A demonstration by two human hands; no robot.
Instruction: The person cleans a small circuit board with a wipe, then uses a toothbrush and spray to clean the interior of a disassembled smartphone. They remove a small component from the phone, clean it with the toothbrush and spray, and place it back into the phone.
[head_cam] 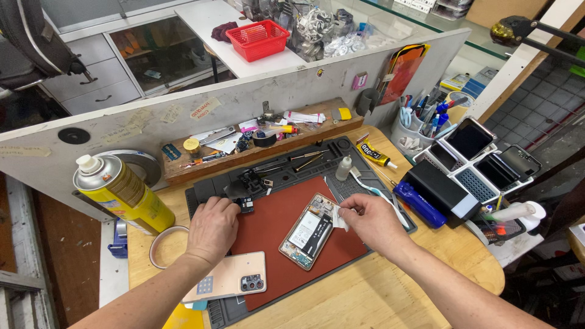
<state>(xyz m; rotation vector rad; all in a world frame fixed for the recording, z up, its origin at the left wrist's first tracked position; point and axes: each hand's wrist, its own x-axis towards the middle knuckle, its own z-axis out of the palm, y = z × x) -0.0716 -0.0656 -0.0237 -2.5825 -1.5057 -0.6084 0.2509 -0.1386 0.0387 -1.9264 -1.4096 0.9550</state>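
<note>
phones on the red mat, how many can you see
2. An opened phone lies mid-mat under the right hand; a pink back cover lies at the mat's near-left edge by the left hand. More devices sit in the right-side racks.

Colours as I find them: the work mat [268,237] under my hands is dark red within a black border. The opened phone [309,230] shows black and white parts in a silver frame. The back cover [228,277] is pale pink-gold. The spray can [125,195] is yellow, capped white. The basket [258,39] is red. The tabletop [365,292] is light wood.
</note>
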